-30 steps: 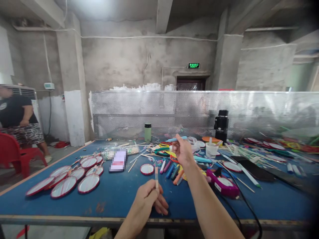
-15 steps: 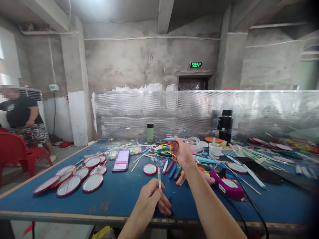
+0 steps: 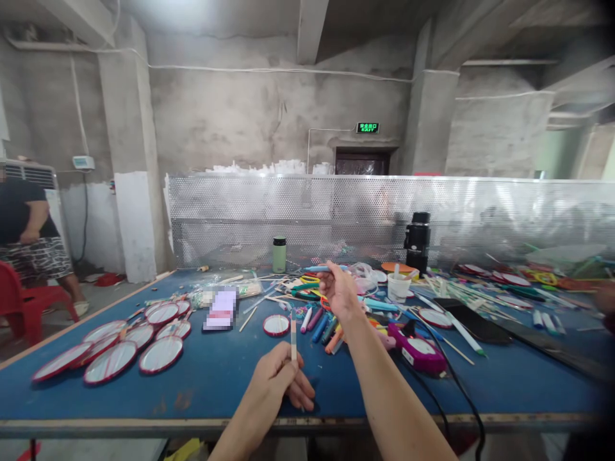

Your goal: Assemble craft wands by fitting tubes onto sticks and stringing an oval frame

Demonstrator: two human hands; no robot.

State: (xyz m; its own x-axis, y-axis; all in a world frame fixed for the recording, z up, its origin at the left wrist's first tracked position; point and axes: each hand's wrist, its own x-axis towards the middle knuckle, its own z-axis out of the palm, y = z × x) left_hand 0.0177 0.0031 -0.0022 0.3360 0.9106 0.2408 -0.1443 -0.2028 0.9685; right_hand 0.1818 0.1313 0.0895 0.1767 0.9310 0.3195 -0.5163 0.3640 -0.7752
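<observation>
My left hand (image 3: 281, 381) rests low over the front of the blue table, its fingers closed around a thin flat wooden stick (image 3: 294, 342). The stick stands upright and has a greyish upper end. Farther out, my right hand (image 3: 341, 294) is raised above a cluttered heap and pinches a slim blue pen (image 3: 314, 269), which points left. Beyond my left hand lies a single round white disc with a red rim (image 3: 277, 325). Several coloured markers (image 3: 321, 328) lie beneath and beside my right wrist.
More red-rimmed discs (image 3: 111, 362) overlap at the left, near a phone (image 3: 221, 308). A purple corded device (image 3: 420, 352) sits right of my forearm. Behind stand a green bottle (image 3: 279, 257), a white cup (image 3: 398, 289), a black flask (image 3: 417, 246) and a perforated metal screen (image 3: 250, 218).
My view has turned slightly right, so the scene sits farther left. Both hands keep hold of the stick and the pen, with little movement over the table.
</observation>
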